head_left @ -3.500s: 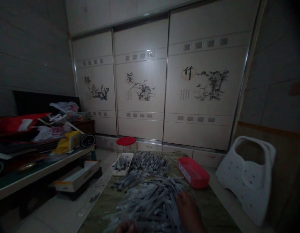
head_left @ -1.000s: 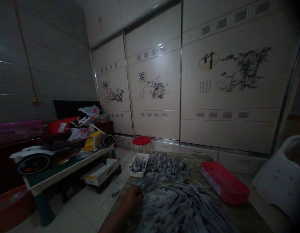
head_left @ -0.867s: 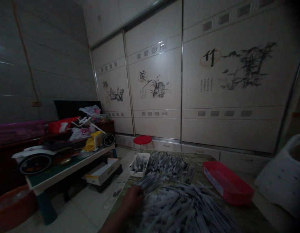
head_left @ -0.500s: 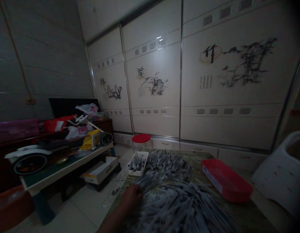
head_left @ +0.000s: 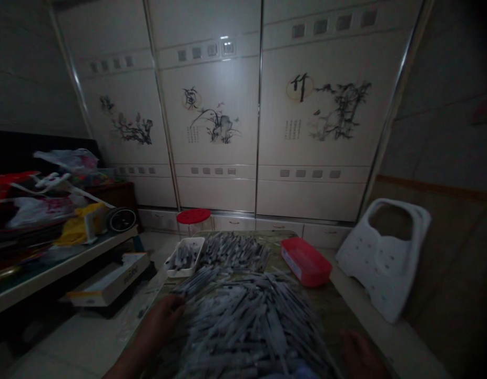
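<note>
A big heap of thin, grey-white, pen-like sticks (head_left: 259, 321) with dark parts spreads over the table (head_left: 330, 316). At its left edge rests my left hand (head_left: 166, 316), fingers curled together; whatever they may hold is hidden. My right hand (head_left: 359, 353) is low at the table's right side, apart from the heap, dark and blurred, so its fingers do not show clearly. Beyond the heap lies a second pile of shorter sticks (head_left: 235, 251). A white tray (head_left: 200, 247) holding similar pieces stands left of that pile, and a red plastic box (head_left: 322, 271) sits at the right.
A red round stool (head_left: 193, 216) stands behind the table, before the sliding wardrobe doors (head_left: 215, 195). On the floor at right is a white plastic seat-like piece (head_left: 393, 268). To the left are a cluttered low bench (head_left: 66, 263) and a white carton (head_left: 109, 281) beneath it.
The view has turned to the right, so everything sits further left in the picture. My right hand has come into view at the lower right. My left hand stays curled beside the heap.
</note>
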Action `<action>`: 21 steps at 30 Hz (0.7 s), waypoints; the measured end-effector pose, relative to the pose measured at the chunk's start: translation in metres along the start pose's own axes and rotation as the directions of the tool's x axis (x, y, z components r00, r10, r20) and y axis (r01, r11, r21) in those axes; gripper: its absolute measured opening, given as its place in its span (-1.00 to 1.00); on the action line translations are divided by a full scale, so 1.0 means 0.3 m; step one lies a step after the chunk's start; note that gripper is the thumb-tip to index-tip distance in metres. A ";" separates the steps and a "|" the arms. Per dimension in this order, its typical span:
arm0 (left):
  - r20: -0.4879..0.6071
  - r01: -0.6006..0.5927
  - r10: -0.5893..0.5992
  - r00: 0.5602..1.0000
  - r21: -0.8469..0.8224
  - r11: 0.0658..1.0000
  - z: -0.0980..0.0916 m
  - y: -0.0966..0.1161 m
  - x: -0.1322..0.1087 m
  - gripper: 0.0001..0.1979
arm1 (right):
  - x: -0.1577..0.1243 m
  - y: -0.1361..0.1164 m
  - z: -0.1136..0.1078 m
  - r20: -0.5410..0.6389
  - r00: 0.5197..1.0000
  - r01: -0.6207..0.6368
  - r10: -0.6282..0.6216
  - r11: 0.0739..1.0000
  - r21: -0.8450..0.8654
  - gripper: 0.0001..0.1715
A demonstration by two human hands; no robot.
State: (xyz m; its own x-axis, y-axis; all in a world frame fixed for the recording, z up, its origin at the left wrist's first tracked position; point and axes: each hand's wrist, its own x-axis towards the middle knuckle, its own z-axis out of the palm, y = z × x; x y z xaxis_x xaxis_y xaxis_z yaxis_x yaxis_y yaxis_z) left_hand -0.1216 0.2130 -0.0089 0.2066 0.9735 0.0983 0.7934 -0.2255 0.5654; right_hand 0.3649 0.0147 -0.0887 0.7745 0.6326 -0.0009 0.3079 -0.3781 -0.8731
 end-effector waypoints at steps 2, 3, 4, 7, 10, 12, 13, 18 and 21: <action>-0.013 -0.019 0.019 1.000 -0.033 0.999 0.000 0.016 -0.031 -0.66 | -0.017 -0.016 -0.009 0.043 0.999 0.002 -0.001 1.000 -0.030 -0.45; -0.027 -0.028 0.026 0.999 -0.062 0.998 0.002 0.028 -0.051 -0.66 | -0.029 -0.029 -0.011 0.058 0.998 0.011 -0.008 0.999 -0.047 -0.46; -0.041 -0.035 0.031 0.999 -0.099 0.994 0.006 0.044 -0.074 -0.66 | -0.040 -0.042 -0.013 0.062 0.998 0.033 -0.030 0.998 -0.058 -0.47; -0.075 -0.044 0.027 0.997 -0.225 0.973 0.021 0.110 -0.160 -0.66 | -0.058 -0.055 -0.017 0.080 0.994 0.081 -0.076 0.995 -0.061 -0.49; -0.092 -0.071 0.047 0.995 -0.279 0.958 0.037 0.192 -0.259 -0.68 | -0.050 -0.041 -0.027 0.085 0.991 0.102 -0.101 0.995 -0.006 -0.49; -0.080 -0.073 0.051 0.996 -0.300 0.951 0.047 0.244 -0.321 -0.67 | -0.058 -0.052 -0.031 0.043 0.993 0.109 -0.110 0.993 0.038 -0.47; -0.085 -0.066 0.041 0.996 -0.313 0.947 0.052 0.267 -0.349 -0.67 | -0.073 -0.072 -0.030 0.025 0.994 0.105 -0.107 0.993 0.060 -0.45; -0.031 -0.090 0.085 0.996 -0.335 0.938 0.082 0.343 -0.452 -0.72 | -0.273 -0.289 0.010 0.224 0.969 0.036 -0.109 0.951 0.308 -0.30; 0.007 -0.107 0.115 0.993 -0.311 0.944 0.098 0.370 -0.494 -0.76 | -0.401 -0.429 0.048 0.422 0.885 -0.014 -0.197 0.894 0.447 -0.23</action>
State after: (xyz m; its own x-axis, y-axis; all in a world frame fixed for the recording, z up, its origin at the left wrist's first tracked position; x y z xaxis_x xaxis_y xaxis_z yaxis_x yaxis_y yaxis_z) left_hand -0.0473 0.0425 0.0150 0.3004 0.9409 0.1566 0.5493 -0.3048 0.7780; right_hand 0.2242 -0.0031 0.0167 0.3914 0.9196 -0.0344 0.0172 -0.0447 -0.9989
